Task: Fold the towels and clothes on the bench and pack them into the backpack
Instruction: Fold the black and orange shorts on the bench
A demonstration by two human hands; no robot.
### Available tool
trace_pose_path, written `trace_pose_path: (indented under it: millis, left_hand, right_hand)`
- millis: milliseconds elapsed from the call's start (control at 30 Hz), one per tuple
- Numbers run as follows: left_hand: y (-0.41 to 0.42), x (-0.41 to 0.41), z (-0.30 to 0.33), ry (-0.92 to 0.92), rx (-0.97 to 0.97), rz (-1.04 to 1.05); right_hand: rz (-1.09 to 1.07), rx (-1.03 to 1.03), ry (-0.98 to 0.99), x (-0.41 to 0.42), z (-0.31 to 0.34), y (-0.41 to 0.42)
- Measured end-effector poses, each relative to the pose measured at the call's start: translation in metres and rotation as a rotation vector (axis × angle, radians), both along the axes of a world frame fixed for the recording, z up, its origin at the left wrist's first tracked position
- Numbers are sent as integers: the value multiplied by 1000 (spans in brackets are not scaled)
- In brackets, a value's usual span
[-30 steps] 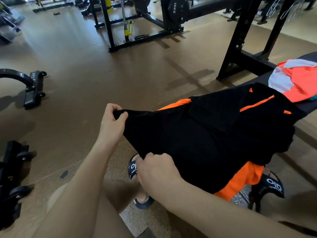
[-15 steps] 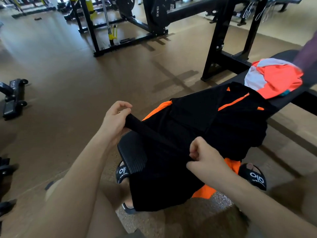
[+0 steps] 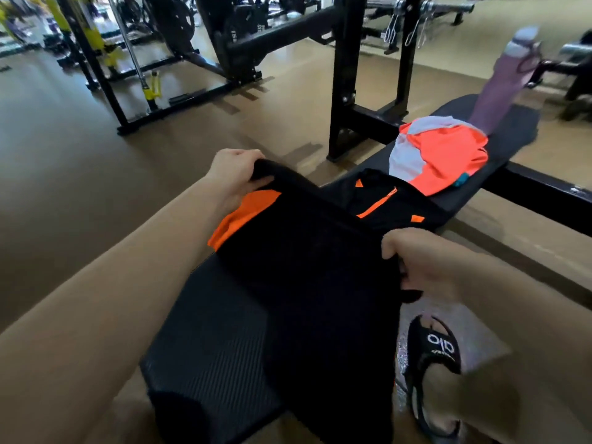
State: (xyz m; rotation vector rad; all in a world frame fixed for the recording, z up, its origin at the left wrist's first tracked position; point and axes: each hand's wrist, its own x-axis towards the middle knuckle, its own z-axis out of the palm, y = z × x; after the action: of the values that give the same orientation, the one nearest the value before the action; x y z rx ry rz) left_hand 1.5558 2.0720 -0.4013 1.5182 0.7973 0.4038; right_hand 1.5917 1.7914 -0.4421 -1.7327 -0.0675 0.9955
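Both hands pinch one black-and-orange garment [image 3: 307, 267]: my left hand [image 3: 235, 174] grips its far corner, my right hand [image 3: 419, 264] its near edge, stretching it over the bench [image 3: 211, 357]. Uneven pulling could slide it floorward (no backpack in view).

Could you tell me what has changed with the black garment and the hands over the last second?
Both hands carried the held edge of the black and orange garment up and forward over the bench, folding it toward its far half. The left hand and right hand kept their grip on that edge throughout. The orange and white garment stayed put farther along the bench; a purple bottle beyond it has come into view.
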Motion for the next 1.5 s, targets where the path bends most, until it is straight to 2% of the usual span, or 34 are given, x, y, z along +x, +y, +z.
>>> trace_pose_path:
  millis: [67,133,267,367,467,600,733,833,1067,1167,1267,1333,1367,1433,1500]
  left_hand:
    - [-5,36,-19,103,-35,-64]
    - [-11,57,-43,301,82,-173]
    - [-11,61,-94,611,560,-416]
    - [1,53,-116,726,871,-535]
    - [10,57,-112,687,987,-621]
    - [3,88,-104,509,1321,-881]
    - [-17,123,-100,572,1586,-1107]
    - [-20,135,-92,544,1742,-1159]
    - [25,156,-43,447,1953,-1090]
    - [31,169,-33,531,1996,-1063]
    - [24,187,-36,595,1971,-1008]
    - [18,200,-43,662,1926,-946]
    - [15,205,-48,708,1900,-908]
    - [10,214,-59,791,1793,-814]
    - [5,216,-71,822,1520,-704]
  right_hand:
    - [-149,24,125,32,-19,1]
    - [-118,-49,124,52,-39,3]
    - [209,-279,-136,73,-49,8]
    - [282,-280,-162,83,-52,5]
    - [311,-211,-120,87,-52,-1]
    - [268,-15,-65,83,-46,-3]
    - [291,86,-59,81,-41,-4]
    - [326,67,-35,81,-39,-9]
    - [645,-59,4,101,-35,-30]
    - [625,-51,-17,119,-29,-40]
    - [607,-19,52,143,-24,-64]
    - [409,-37,33,158,-27,-75]
    - [246,-82,-52,169,-32,-78]
    - [1,-269,-377,190,-51,-76]
    - [3,-444,-585,198,-62,-66]
